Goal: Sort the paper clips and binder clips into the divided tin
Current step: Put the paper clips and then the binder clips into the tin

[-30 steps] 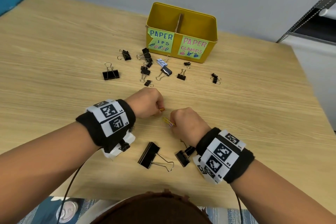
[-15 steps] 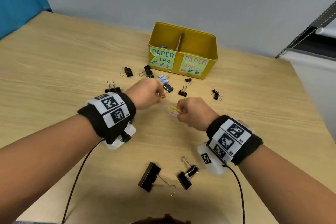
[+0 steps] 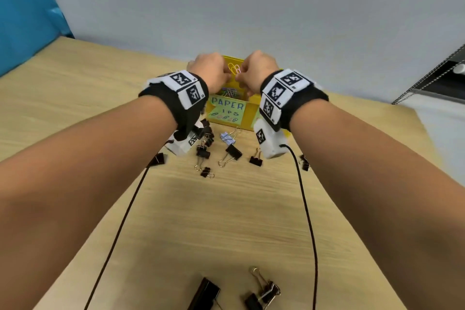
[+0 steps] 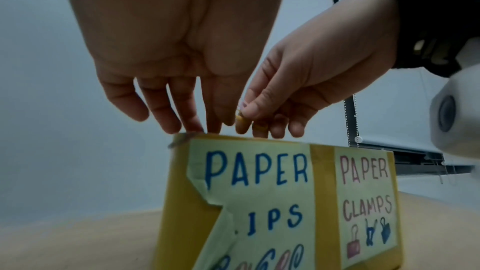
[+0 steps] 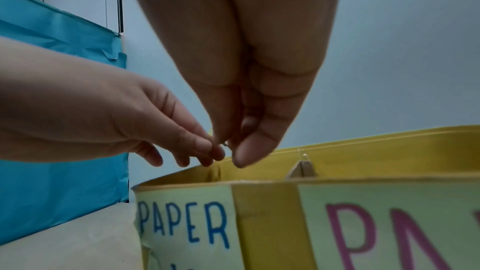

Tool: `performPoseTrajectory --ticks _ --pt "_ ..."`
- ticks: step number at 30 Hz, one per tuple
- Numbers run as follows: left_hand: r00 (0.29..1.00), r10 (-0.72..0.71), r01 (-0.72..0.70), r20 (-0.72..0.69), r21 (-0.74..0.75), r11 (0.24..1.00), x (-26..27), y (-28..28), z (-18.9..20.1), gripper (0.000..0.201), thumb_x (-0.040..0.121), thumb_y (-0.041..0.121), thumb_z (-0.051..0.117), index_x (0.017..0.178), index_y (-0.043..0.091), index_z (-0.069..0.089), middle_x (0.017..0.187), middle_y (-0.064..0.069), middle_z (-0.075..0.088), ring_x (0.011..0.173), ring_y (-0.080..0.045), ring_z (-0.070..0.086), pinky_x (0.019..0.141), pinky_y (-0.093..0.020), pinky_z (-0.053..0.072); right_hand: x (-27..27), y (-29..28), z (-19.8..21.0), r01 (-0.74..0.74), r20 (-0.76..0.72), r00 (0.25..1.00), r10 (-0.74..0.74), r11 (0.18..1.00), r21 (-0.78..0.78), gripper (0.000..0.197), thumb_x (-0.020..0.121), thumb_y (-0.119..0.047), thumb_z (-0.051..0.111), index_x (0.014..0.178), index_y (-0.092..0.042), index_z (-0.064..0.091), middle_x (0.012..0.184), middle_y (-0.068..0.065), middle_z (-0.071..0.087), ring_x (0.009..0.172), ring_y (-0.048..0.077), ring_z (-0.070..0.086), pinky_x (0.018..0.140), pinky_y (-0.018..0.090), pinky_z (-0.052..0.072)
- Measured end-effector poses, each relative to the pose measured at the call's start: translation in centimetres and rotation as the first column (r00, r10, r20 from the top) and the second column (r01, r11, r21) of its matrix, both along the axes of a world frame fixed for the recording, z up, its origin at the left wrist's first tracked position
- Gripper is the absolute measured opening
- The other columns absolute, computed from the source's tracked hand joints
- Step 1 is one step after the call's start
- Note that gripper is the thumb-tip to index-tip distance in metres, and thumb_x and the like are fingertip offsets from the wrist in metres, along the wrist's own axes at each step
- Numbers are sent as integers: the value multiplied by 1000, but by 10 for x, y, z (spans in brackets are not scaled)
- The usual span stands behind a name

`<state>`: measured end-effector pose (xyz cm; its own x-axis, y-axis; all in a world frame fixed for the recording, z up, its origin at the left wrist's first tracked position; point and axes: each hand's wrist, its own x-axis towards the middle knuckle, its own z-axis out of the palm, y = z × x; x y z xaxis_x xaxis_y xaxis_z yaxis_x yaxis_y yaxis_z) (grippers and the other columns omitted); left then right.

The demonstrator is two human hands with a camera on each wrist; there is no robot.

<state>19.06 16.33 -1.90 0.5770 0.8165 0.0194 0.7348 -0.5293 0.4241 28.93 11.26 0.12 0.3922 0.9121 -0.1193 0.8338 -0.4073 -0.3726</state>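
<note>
The yellow divided tin (image 3: 247,113) stands at the far middle of the table, labelled PAPER CLIPS on the left and PAPER CLAMPS on the right. Both hands hover just over its left compartment, where several coloured paper clips (image 3: 230,93) lie. My right hand (image 3: 245,75) pinches yellow and pink paper clips (image 3: 234,69) between thumb and forefinger. My left hand (image 3: 222,77) is right beside it, thumb pressed to forefinger (image 5: 207,145), with an orange bit of clip (image 4: 239,118) at the fingertips; its other fingers hang over the tin's rim (image 4: 233,138).
Black binder clips (image 3: 232,152) and a blue-white one (image 3: 227,138) lie scattered on the wooden table in front of the tin. Two larger black binder clips (image 3: 263,292) lie near the table's front edge. Two black cables (image 3: 308,209) trail from my wrists. Grey wall stands behind the tin.
Both hands have lifted off the table and moved forward to above the tin's left compartment, carrying their paper clips. The head view has tilted up.
</note>
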Motion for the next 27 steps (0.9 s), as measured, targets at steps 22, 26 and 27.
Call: performPoseTrajectory --ticks 22,26,27 --pt "455 -793 601 -405 -517 609 -134 -235 -54 89 62 41 79 133 21 29 126 -4 32 97 -13 35 78 -28 43 -113 -288 -64 -288 -87 951 296 748 -598 77 68 -45 75 130 -24 34 127 5 35 113 27 44 89 36 46" --pt "486 -761 662 -430 -388 642 -132 -238 -60 54 74 30 67 120 16 43 118 -6 44 100 -18 40 76 -29 42 -110 -289 -76 -298 -89 952 292 822 -485 49 82 -30 62 126 -20 41 121 8 41 112 30 45 86 31 40" --pt "489 -751 669 -443 -363 649 -131 -236 -59 46 75 29 65 114 14 47 115 -5 46 100 -18 40 71 -28 39 -108 -288 -76 -311 -91 948 305 821 -478 45 83 -31 60 124 -19 44 119 8 42 110 29 47 84 29 38"
